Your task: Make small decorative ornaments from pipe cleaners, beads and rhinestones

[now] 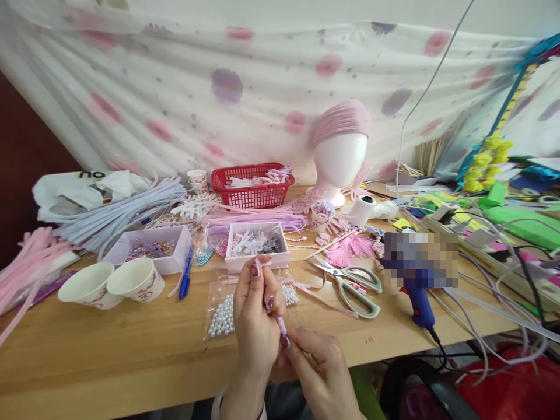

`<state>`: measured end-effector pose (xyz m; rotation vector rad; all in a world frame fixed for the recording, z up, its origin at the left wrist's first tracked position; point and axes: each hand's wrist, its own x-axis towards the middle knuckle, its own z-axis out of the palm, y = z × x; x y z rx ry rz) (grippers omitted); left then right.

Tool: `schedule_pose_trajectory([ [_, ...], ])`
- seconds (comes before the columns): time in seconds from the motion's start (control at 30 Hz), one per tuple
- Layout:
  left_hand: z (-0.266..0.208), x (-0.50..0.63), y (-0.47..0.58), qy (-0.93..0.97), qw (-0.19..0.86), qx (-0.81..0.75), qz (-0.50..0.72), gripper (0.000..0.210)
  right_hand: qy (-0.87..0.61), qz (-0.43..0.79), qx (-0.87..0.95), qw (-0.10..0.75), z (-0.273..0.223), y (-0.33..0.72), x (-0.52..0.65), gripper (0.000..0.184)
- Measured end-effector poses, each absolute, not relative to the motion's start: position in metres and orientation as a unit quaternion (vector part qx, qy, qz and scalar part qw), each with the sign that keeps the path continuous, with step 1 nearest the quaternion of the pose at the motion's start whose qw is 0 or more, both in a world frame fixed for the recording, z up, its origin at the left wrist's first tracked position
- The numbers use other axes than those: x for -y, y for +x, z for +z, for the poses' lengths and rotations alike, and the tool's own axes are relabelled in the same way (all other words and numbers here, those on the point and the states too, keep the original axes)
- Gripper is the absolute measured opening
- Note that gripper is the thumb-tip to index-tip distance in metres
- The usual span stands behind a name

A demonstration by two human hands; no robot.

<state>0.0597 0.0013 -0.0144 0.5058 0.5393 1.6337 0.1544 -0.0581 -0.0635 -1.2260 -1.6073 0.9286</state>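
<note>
In the left hand [256,315], grasped between thumb and fingers: the upper part of a fuzzy lilac strip [281,325]. By the right hand [321,361], lower and to the right, pinched between thumb and fingertips near the strip's lower end. Held thus between the 2 hands, above the near part of the wooden table [131,361]; lowest portion hidden by the fingers. Just beyond the left hand, silvery-white beads [221,319] in a clear bag; behind these, a white box [238,265] of clear and pale ornaments. To the right, scissors [350,279] with pale green handles, laid flat beside a measuring tape [335,304]; farther right, a blue tool [420,306] with a pistol-like grip, upper portion blurred. To the left, a blue pen [186,274] and 2 paper cups [142,289], touching each other. At the rear, a red basket [249,200] of pink and lilac pieces, and a white mannequin head [340,157] with a pink covering over its crown.
</note>
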Motion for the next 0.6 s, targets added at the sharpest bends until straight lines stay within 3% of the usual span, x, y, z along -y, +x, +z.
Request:
schedule_pose_trajectory([
  [0.4, -0.027, -0.011, 0.009, 0.431, 0.622, -0.276, 0.592, 0.018, -0.507, 0.236, 0.703, 0.438, -0.057, 0.195, 0.049, 0.028],
  [0.53, -0.025, -0.009, 0.004, 0.457, 0.605, -0.305, 0.576, 0.018, -0.475, 0.327, 0.716, 0.393, -0.046, 0.209, 0.051, 0.017],
  [0.6, -0.024, -0.006, 0.007, 0.456, 0.614, -0.309, 0.566, 0.018, -0.442, 0.431, 0.696, 0.366, -0.037, 0.212, 0.048, 0.028],
])
